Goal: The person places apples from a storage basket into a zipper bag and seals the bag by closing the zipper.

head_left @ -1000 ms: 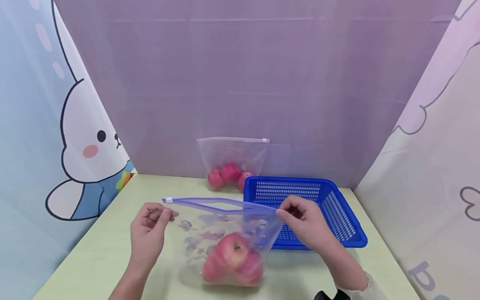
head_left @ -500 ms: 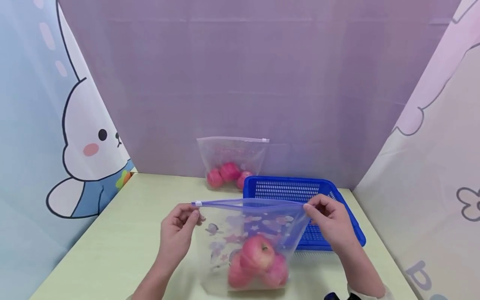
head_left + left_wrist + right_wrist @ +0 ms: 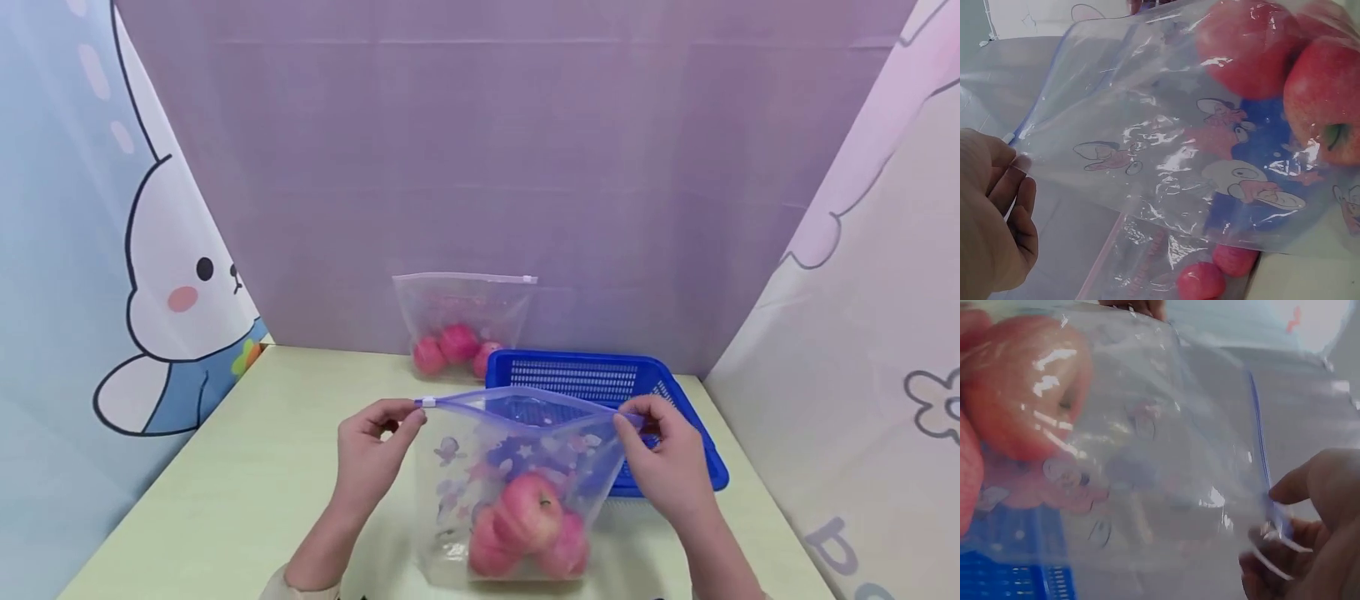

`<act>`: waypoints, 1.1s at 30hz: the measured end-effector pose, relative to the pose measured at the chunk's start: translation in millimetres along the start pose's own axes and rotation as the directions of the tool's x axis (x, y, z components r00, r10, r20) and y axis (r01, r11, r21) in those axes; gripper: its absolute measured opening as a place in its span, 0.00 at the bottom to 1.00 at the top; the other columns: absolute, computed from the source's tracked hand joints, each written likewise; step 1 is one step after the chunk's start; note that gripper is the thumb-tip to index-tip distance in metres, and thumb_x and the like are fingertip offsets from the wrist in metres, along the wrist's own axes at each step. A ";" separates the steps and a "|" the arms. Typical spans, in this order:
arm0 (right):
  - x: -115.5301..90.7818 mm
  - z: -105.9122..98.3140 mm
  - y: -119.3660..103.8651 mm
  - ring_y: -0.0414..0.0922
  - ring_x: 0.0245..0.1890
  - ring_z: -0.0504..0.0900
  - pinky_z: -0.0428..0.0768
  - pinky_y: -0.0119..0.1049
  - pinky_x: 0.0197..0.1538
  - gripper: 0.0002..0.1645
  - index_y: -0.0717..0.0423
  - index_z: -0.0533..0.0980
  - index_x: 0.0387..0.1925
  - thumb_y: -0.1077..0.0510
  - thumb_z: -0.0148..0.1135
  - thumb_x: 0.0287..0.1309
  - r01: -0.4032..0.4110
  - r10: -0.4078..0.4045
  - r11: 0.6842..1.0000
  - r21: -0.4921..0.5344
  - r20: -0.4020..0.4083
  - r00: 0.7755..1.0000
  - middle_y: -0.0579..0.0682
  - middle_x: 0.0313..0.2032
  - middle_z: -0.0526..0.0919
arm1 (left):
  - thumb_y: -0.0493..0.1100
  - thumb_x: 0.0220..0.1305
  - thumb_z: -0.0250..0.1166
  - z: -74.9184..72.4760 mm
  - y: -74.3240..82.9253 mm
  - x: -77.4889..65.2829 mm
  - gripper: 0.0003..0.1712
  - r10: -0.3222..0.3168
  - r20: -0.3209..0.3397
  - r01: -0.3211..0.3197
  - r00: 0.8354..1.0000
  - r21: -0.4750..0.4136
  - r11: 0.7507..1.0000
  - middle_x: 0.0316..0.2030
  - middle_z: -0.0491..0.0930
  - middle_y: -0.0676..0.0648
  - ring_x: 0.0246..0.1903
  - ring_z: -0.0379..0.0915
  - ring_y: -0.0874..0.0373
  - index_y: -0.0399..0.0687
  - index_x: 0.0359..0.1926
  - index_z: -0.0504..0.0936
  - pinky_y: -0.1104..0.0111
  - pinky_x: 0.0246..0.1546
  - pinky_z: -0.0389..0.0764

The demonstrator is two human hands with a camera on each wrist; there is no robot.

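A clear zipper bag [image 3: 450,467] with a purple rim and printed cartoon figures stands on the near part of the table. Several red apples [image 3: 528,512] lie in its lower part. My left hand [image 3: 375,446] pinches the bag's top left corner, just beside the white slider [image 3: 428,402]. At the opposite top corner, my right hand [image 3: 667,450] grips the rim between thumb and fingers. Between the two hands the mouth of the bag gapes. In the left wrist view the apples [image 3: 1247,50] show through the plastic, as does an apple [image 3: 1029,387] in the right wrist view.
Behind the bag and to the right sits a blue plastic basket [image 3: 573,375], partly hidden by bag and right hand. A second zipper bag [image 3: 468,304] with red apples [image 3: 458,342] stands at the back against the purple backdrop [image 3: 480,167]. Printed curtains flank the table [image 3: 300,433].
Both hands and the held bag have moved right. The left hand now pinches the corner by the slider, and the mouth, nearly flat half a second ago, has parted wider.
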State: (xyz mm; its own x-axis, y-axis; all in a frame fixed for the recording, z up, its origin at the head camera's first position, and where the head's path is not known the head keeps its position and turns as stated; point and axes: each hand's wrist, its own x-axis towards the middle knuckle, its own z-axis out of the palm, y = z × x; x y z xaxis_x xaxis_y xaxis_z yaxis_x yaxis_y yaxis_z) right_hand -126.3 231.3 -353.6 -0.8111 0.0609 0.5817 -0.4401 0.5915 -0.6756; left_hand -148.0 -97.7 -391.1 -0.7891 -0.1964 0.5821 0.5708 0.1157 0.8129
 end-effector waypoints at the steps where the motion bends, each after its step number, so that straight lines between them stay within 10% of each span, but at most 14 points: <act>1: -0.3 2.8 -4.5 0.44 0.40 0.75 0.74 0.32 0.41 0.08 0.58 0.78 0.39 0.62 0.67 0.58 0.070 -0.071 0.996 -0.047 -0.021 0.997 0.48 0.38 0.80 | 0.28 0.54 0.71 1.9 0.8 1.4 0.05 -0.004 0.001 0.004 1.000 0.005 1.000 0.23 0.84 0.45 0.23 0.73 0.61 0.40 0.31 0.87 0.74 0.25 0.71; 7: -3.1 35.7 -48.0 0.54 0.50 0.74 0.68 0.39 0.59 0.11 0.60 0.80 0.38 0.61 0.67 0.51 0.492 -0.497 0.867 -0.081 -0.069 0.865 0.54 0.45 0.80 | 0.24 0.53 0.69 13.6 21.7 5.6 0.07 0.000 0.023 -0.001 1.000 0.033 0.999 0.22 0.83 0.46 0.24 0.74 0.62 0.37 0.30 0.86 0.73 0.27 0.71; 12: -3.0 75.5 -81.5 0.57 0.54 0.75 0.69 0.46 0.62 0.11 0.61 0.81 0.41 0.59 0.65 0.56 0.676 -0.676 0.737 -0.005 -0.047 0.736 0.58 0.47 0.80 | 0.25 0.55 0.68 18.4 35.9 9.0 0.05 0.043 0.063 -0.045 0.997 0.031 0.998 0.24 0.83 0.45 0.26 0.74 0.62 0.36 0.30 0.85 0.73 0.28 0.71; 33: 44.4 112.2 -80.7 0.42 0.46 0.75 0.73 0.34 0.51 0.04 0.54 0.84 0.37 0.60 0.68 0.58 0.605 -0.601 0.793 0.070 0.245 0.760 0.45 0.39 0.82 | 0.24 0.55 0.66 10.4 44.5 17.6 0.06 0.145 0.255 -0.168 0.956 0.071 0.983 0.25 0.82 0.44 0.28 0.76 0.59 0.35 0.30 0.83 0.66 0.28 0.74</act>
State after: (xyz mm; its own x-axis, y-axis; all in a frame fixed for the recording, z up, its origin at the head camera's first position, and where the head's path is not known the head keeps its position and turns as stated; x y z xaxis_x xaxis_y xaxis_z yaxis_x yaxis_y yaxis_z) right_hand -170.1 96.1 -324.1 -0.4465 -0.5066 0.7376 -0.8668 0.4495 -0.2159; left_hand -138.9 -85.9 -344.5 -0.7293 0.0777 0.6798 0.6779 0.2160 0.7027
